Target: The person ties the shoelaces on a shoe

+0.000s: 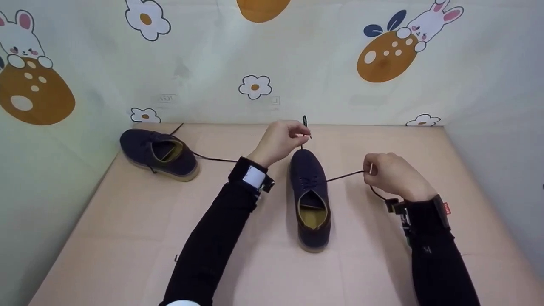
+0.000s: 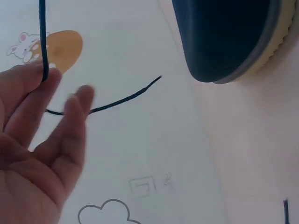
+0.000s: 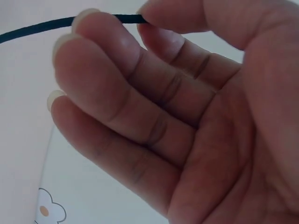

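Observation:
A dark navy lace-up shoe [image 1: 305,163] stands on the table, its toe facing the back wall. Beyond its toe, my left hand [image 1: 280,142] pinches a dark shoelace [image 2: 117,102] between thumb and index finger; in the left wrist view a loose end trails past the other fingers. To the shoe's right, my right hand [image 1: 393,175] pinches another stretch of lace [image 1: 344,175] between thumb and fingertip. That lace runs straight from the shoe's side to the fingers, and its tail hangs below the hand. Where the left-hand lace joins the shoe is hidden.
A matching navy shoe [image 1: 140,146] lies at the table's back left, laces spread out, one lace [image 1: 214,160] reaching toward my left wrist. Pale walls with rabbit and flower prints enclose the pinkish table [image 1: 272,263] at the back and sides.

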